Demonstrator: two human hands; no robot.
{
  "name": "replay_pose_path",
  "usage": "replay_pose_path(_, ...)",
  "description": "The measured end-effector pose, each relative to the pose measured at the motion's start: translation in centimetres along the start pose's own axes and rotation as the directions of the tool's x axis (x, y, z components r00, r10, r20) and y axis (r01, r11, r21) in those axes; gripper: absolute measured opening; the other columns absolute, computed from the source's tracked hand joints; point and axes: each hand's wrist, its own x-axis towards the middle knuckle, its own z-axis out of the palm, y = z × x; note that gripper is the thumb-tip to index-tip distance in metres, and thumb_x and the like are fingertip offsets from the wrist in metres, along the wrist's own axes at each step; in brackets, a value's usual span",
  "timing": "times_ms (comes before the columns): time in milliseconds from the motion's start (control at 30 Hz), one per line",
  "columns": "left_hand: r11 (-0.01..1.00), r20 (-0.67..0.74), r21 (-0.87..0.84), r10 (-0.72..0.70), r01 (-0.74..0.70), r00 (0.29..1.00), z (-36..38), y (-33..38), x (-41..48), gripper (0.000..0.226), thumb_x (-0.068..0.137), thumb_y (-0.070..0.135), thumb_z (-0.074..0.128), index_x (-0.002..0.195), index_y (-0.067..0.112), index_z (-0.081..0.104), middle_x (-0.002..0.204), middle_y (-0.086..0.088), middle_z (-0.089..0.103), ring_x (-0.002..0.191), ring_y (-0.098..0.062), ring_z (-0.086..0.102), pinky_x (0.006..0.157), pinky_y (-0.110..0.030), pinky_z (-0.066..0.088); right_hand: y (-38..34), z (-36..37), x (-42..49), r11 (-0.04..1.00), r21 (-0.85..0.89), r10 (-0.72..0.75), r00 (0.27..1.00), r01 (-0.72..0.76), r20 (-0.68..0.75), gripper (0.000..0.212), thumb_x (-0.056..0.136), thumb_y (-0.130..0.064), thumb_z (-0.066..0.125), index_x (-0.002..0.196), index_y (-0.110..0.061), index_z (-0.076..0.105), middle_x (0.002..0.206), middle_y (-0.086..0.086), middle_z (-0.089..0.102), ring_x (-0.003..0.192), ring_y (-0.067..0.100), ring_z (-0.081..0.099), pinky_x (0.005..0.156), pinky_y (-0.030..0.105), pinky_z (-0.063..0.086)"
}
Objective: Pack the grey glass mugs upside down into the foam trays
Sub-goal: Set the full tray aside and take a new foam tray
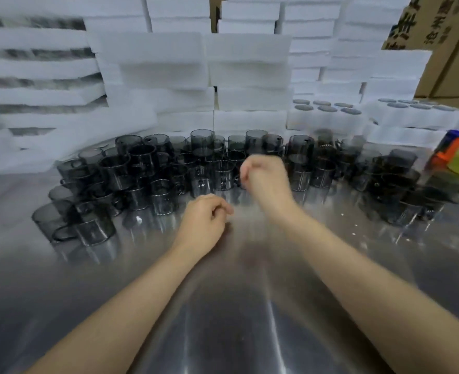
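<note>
**Both hands empty before the mug crowd**

Your left hand [205, 214] sits low over the middle of the steel counter [236, 306], fingers curled in, holding nothing. Your right hand [263, 176] is raised just ahead of it, blurred, clenched and seemingly empty. The grey glass mugs [142, 168] crowd the counter's far edge from left to right. Stacked foam trays [153, 71] wall them in behind. Filled trays [328, 117] stand at the far right corner, beside cardboard boxes [449, 63] and a bright packet [457, 155].
</note>
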Motion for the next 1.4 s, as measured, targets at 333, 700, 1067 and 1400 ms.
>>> replay_pose_path(333, 0.949, -0.332, 0.311, 0.159, -0.051, 0.93, -4.8, -1.2, 0.6, 0.025, 0.083, 0.005, 0.05, 0.083, 0.017, 0.072, 0.099, 0.007, 0.067, 0.104, -0.016, 0.053, 0.081, -0.028, 0.039, 3.8, 1.7, -3.3, 0.997, 0.045, 0.048, 0.986, -0.055, 0.161, 0.038, 0.068, 0.015, 0.033, 0.051, -0.014, 0.05, 0.041, -0.013, 0.043, 0.041, -0.001, 0.035, 0.046, 0.012, 0.028)
replay_pose_path(700, 0.586, -0.339, 0.725, -0.154, 0.362, 0.928, -16.9, -7.3, 13.9, 0.044, 0.091, 0.025, 0.046, 0.127, 0.0, 0.049, 0.131, -0.022, 0.046, 0.126, -0.037, 0.034, 0.102, -0.046, 0.027, 4.9, 2.0, -2.0, 0.997, -0.067, 0.044, 0.961, -0.027, 0.272, 0.037, 0.077, 0.013, 0.036, 0.059, -0.011, 0.057, 0.046, -0.005, 0.053, 0.043, 0.006, 0.043, 0.049, 0.018, 0.036)
replay_pose_path(1067, 0.857, -0.705, 0.487, 0.269, 0.171, 0.656, -15.6, -3.9, 13.2, 0.032, 0.091, 0.028, 0.05, 0.117, 0.013, 0.062, 0.109, -0.004, 0.067, 0.105, -0.025, 0.055, 0.102, -0.035, 0.02, 5.4, 1.8, -1.6, 0.999, -0.005, 0.045, 0.958, -0.046, 0.283, 0.041, 0.076, 0.014, 0.034, 0.059, -0.015, 0.058, 0.049, 0.001, 0.056, 0.043, 0.007, 0.044, 0.048, 0.018, 0.037)
replay_pose_path(1400, 0.619, -0.419, 0.333, 0.773, -0.711, 0.477, -4.8, 0.5, -2.2, 0.017, 0.081, 0.015, 0.059, 0.098, 0.015, 0.058, 0.072, -0.005, 0.059, 0.072, -0.02, 0.048, 0.081, -0.038, 0.036, 5.1, -7.3, 1.5, 0.759, 0.625, 0.344, 0.927, -0.182, -0.147, 0.025, 0.085, 0.001, 0.038, 0.076, -0.01, 0.059, 0.057, 0.003, 0.057, 0.047, 0.011, 0.041, 0.042, 0.017, 0.03)
